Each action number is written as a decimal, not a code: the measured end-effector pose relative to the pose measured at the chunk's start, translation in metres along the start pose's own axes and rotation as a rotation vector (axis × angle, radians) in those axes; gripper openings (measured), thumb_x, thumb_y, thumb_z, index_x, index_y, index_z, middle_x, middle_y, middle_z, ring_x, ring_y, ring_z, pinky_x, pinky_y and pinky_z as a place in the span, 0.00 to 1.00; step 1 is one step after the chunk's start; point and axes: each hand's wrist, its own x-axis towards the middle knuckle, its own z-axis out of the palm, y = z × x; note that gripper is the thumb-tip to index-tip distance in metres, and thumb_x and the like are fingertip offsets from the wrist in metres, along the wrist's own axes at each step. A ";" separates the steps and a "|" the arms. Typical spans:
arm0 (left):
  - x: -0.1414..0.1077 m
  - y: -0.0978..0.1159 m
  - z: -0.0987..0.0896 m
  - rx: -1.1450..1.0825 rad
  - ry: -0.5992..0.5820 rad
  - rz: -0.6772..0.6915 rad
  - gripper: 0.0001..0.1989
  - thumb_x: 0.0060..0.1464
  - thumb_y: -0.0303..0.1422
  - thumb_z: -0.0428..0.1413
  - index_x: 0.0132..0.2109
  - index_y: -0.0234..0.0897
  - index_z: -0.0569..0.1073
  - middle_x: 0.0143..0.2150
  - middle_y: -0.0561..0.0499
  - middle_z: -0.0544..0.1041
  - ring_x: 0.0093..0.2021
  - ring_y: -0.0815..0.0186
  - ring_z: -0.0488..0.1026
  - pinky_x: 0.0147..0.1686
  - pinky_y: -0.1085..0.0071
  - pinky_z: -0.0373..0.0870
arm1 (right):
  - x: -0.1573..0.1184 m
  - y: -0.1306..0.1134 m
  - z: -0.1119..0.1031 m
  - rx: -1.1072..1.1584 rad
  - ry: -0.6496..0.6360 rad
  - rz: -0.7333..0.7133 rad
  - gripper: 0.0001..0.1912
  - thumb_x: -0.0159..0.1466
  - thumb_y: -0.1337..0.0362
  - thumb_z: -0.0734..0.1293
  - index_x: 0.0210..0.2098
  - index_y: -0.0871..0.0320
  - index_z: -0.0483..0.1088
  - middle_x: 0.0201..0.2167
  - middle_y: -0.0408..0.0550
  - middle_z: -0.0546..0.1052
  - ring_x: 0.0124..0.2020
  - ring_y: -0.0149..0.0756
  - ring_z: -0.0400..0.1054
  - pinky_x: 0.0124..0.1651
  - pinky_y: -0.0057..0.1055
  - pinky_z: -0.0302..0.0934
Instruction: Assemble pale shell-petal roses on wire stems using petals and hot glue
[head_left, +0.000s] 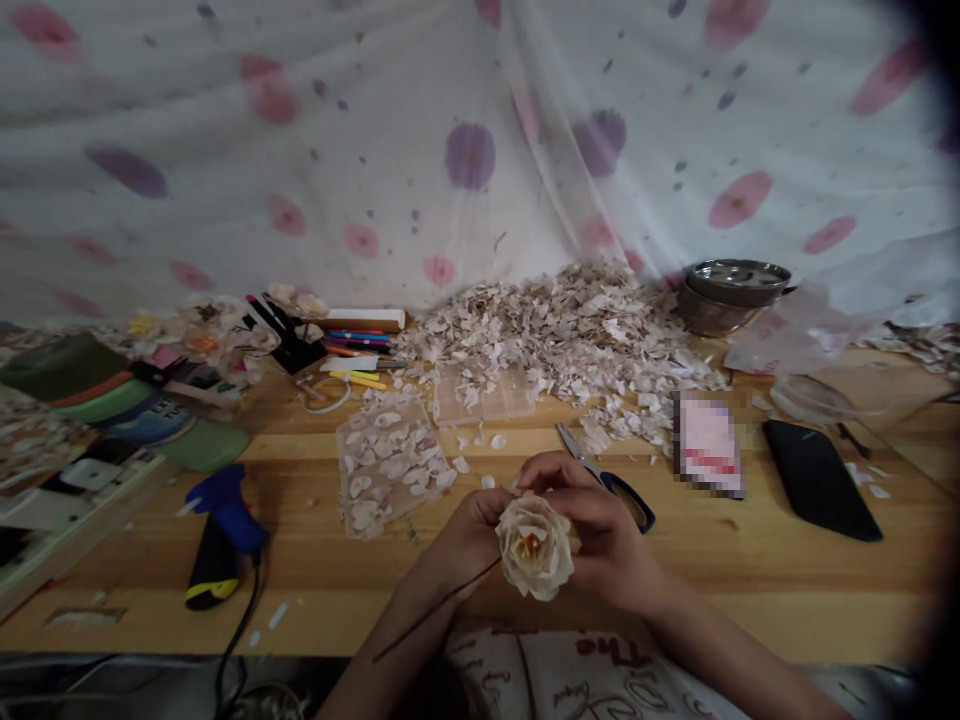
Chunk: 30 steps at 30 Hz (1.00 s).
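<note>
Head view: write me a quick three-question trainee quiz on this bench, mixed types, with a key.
1. Put these in order from left to right across the view: metal bowls, flower, glue gun.
2. What lies on the table just beyond the right hand? (a) metal bowls (b) scissors (c) glue gun
3. True or false: the right hand is gripping the glue gun.

Key: 1. glue gun, flower, metal bowls; 2. b; 3. false
</note>
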 end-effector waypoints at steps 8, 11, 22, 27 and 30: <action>-0.001 0.007 0.002 -0.126 -0.036 -0.040 0.17 0.26 0.36 0.70 0.14 0.32 0.70 0.13 0.57 0.66 0.17 0.76 0.58 0.21 0.76 0.57 | -0.005 0.004 0.001 -0.006 0.043 -0.032 0.07 0.56 0.63 0.73 0.27 0.56 0.70 0.41 0.49 0.68 0.41 0.36 0.65 0.41 0.31 0.63; -0.002 0.007 0.001 -0.153 -0.025 -0.075 0.15 0.22 0.35 0.70 0.15 0.33 0.72 0.14 0.56 0.69 0.17 0.75 0.60 0.21 0.77 0.56 | -0.008 0.004 0.000 -0.039 0.028 -0.036 0.06 0.57 0.62 0.72 0.29 0.56 0.72 0.42 0.49 0.68 0.43 0.37 0.65 0.42 0.32 0.63; 0.002 -0.007 -0.013 -0.160 -0.191 -0.202 0.17 0.23 0.35 0.72 0.20 0.31 0.75 0.17 0.55 0.72 0.17 0.76 0.62 0.20 0.77 0.55 | -0.014 0.007 -0.001 0.036 -0.076 0.116 0.08 0.54 0.65 0.73 0.28 0.57 0.69 0.42 0.49 0.67 0.42 0.36 0.64 0.43 0.32 0.63; 0.004 -0.008 -0.016 -0.178 -0.162 -0.118 0.23 0.34 0.51 0.66 0.24 0.34 0.74 0.19 0.55 0.71 0.18 0.74 0.63 0.21 0.75 0.58 | -0.013 0.013 0.003 0.054 0.051 0.112 0.09 0.56 0.66 0.71 0.23 0.57 0.67 0.38 0.49 0.68 0.38 0.36 0.66 0.40 0.31 0.63; 0.001 -0.012 -0.024 -0.140 -0.092 -0.066 0.24 0.43 0.55 0.60 0.30 0.34 0.74 0.23 0.53 0.74 0.22 0.71 0.68 0.25 0.74 0.63 | -0.018 0.019 -0.003 -0.007 0.212 0.123 0.04 0.56 0.66 0.71 0.27 0.55 0.71 0.36 0.49 0.70 0.38 0.39 0.66 0.39 0.33 0.63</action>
